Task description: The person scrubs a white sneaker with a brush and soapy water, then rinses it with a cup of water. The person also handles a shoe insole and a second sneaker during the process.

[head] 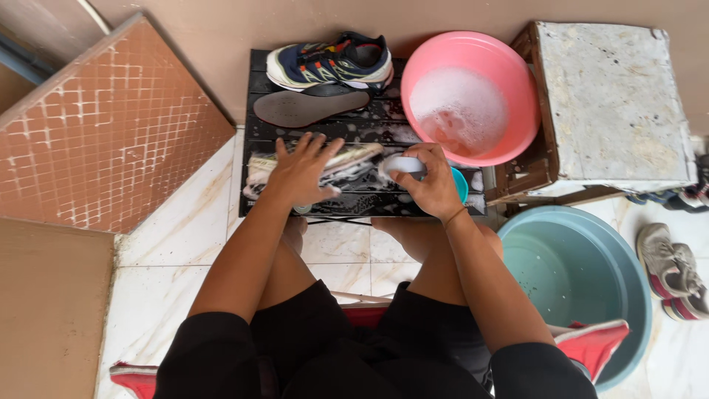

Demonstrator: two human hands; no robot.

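A soapy pale sneaker (353, 161) lies on its side on a low black slatted table (258, 144). My left hand (301, 171) presses flat on it, fingers spread. My right hand (430, 181) grips a white scrub brush (403, 163) against the shoe's right end. Farther back on the table stand a navy, white and orange sneaker (331, 62) and a loose dark insole (306, 107).
A pink basin (517, 81) of sudsy water sits at the table's right. A teal basin (635, 295) stands on the floor by my right knee. A worn wooden stool (613, 103) is at right, grey shoes (672, 270) beyond. A tiled slab (103, 125) leans left.
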